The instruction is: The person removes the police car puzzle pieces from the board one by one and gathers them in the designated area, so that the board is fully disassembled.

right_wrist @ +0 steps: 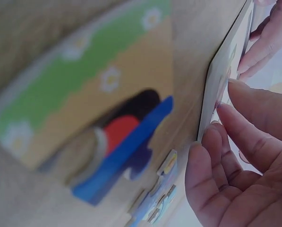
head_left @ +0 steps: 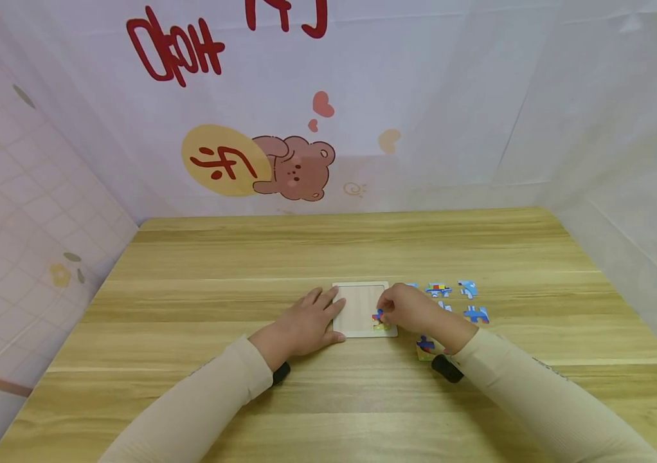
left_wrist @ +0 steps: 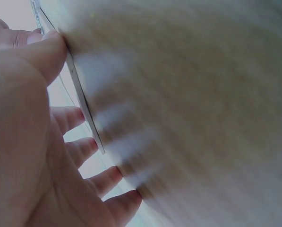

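A shallow light-wood puzzle tray (head_left: 356, 299) lies flat on the table. In its lower right corner is a colourful jigsaw piece (head_left: 380, 326), blue and red above yellow. My right hand (head_left: 412, 308) pinches this piece with thumb and forefinger; the other fingers curl in, as the right wrist view shows. Part of the piece is hidden behind the fingertips. On the tray's left edge my left hand (head_left: 308, 325) rests with its fingers spread. In the left wrist view the thumb (left_wrist: 53, 54) touches the tray's rim (left_wrist: 81, 97).
Several loose jigsaw pieces lie right of the tray, among them a light-blue one (head_left: 468, 289) and one with coloured blocks (head_left: 438, 289). A piece with green edging and white flowers (right_wrist: 126, 61) lies under my right wrist. A printed cloth (head_left: 450, 116) hangs behind the wooden table (head_left: 236, 257).
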